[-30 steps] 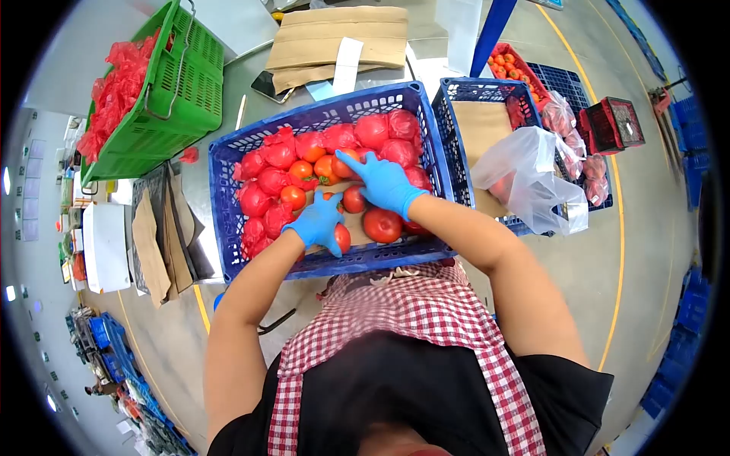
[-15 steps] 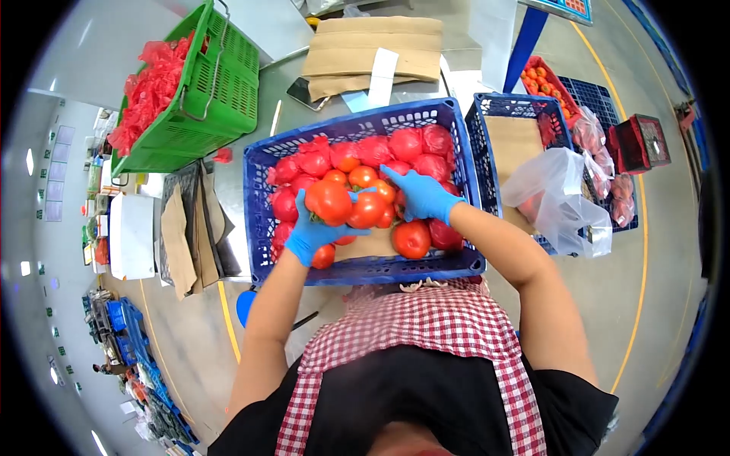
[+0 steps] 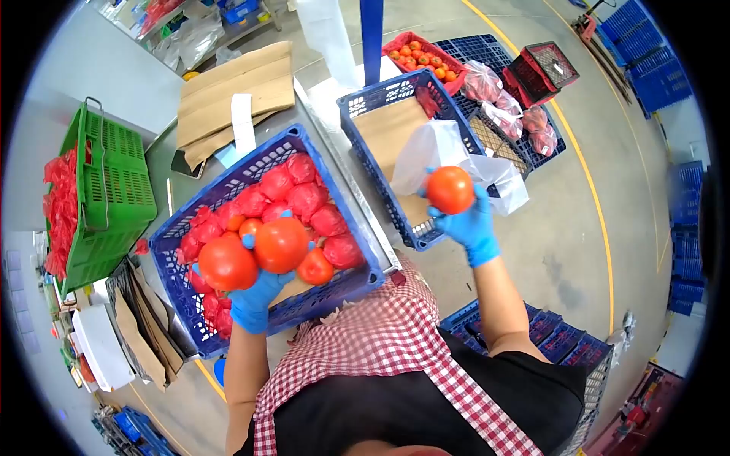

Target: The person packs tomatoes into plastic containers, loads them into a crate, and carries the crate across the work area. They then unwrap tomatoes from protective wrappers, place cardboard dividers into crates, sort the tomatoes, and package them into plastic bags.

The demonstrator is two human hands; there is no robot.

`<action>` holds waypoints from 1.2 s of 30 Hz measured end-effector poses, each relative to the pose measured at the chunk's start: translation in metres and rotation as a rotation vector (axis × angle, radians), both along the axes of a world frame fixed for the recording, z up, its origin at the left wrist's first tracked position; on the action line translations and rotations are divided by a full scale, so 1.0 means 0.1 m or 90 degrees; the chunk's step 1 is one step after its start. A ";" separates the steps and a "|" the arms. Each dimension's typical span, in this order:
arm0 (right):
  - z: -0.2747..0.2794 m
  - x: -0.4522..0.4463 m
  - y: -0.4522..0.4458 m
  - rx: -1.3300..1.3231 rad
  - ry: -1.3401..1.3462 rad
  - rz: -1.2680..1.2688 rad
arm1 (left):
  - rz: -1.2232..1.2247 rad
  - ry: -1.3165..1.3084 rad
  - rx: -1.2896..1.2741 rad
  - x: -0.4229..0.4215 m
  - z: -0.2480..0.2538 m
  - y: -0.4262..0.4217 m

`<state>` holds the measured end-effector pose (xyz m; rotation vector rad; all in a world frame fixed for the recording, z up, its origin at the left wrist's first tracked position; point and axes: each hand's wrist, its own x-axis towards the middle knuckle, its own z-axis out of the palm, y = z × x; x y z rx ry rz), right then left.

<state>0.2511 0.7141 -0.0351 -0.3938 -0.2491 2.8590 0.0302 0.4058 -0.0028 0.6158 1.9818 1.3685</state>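
My left hand (image 3: 255,305), in a blue glove, grips two large red tomatoes, one tomato (image 3: 227,263) on the left and another tomato (image 3: 281,245) on the right. It is over a blue crate (image 3: 342,204) of tomatoes, many wrapped in red packaging (image 3: 306,201) and a few bare, like the loose tomato (image 3: 315,267). Off to the right, my gloved right hand (image 3: 473,232) has its fingers around a single tomato (image 3: 449,189). This tomato is in front of a translucent plastic bag (image 3: 430,148), which lies over a second, cardboard-lined blue crate (image 3: 381,178).
A green basket (image 3: 114,194) of red wrapping stands at the left. Flattened cardboard (image 3: 234,87) lies behind the tomato crate. Farther right are a red crate of tomatoes (image 3: 426,59), bagged goods (image 3: 480,80) on a dark pallet, and a blue post (image 3: 371,42).
The view has turned right. My right hand has moved from the tomato crate to beside the plastic bag, now holding a tomato. My left hand has stayed over the crate with tomatoes.
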 end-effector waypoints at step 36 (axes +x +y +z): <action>-1.38 -0.14 1.42 0.318 -0.406 -0.459 | -0.088 -1.021 0.284 0.90 -1.28 3.63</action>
